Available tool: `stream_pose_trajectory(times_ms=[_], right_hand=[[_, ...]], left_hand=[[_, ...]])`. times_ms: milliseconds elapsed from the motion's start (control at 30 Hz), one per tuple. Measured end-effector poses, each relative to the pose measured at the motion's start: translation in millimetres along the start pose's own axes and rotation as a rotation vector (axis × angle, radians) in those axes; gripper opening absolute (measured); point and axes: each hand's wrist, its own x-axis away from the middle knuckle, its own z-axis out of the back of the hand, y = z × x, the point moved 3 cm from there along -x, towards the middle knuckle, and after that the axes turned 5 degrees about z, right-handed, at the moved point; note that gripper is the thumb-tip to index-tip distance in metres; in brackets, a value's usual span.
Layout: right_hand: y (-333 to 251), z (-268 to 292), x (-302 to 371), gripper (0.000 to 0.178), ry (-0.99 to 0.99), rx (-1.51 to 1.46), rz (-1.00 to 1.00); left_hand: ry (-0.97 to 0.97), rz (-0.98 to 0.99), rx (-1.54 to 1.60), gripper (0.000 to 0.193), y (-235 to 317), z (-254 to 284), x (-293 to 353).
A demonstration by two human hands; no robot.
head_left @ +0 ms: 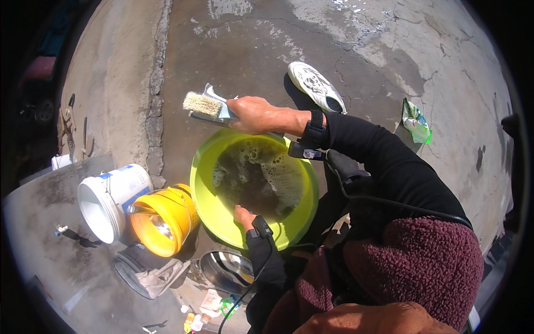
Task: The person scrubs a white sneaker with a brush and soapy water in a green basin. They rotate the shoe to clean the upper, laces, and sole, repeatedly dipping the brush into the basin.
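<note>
My right hand (253,114) is closed around a scrub brush (203,104) with cream bristles and a pale blue-grey body, held above the far rim of a yellow-green basin (201,214). Dark and light edges show around the brush, and I cannot make out whether they belong to it. Brown, foamy water (253,178) lies in the basin. My left hand (245,218) reaches over the basin's near side, its fingers low at the water and mostly hidden. A white shoe (314,83) with dark markings rests on the concrete beyond my right wrist.
Left of the basin, a white bucket (100,209) and a yellow bucket (153,234) lie tilted. Nearer are a grey tub (130,275) with a cloth (164,278), a metal bowl (222,267) and several small bottles (208,305). A green-white packet (415,122) lies right.
</note>
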Motion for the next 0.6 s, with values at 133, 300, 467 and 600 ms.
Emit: stream_pose_trajectory(times_ms=[133,300,467,600], right_hand=[[-6.0,-4.0,1.5,0.031,-0.022,-0.013,0.051],[-10.1,-8.2,2.7,0.026,-0.031,0.033,0.039],[-13.4,-8.2,2.1,0.025,-0.022,0.05,0.056],[-12.2,-6.6,1.5,0.024,-0.011,0.034,0.035]], left_hand=[[-0.717,0.111,0.436,0.026,1.1,-41.0,4.8],[-1.16,-0.132,0.696,0.026,104.1,-84.8,55.3],[-1.071,-0.417,0.315,0.034,197.1,-138.5,123.8],[-0.852,-0.403,0.124,0.036,207.8,-154.2,140.4]])
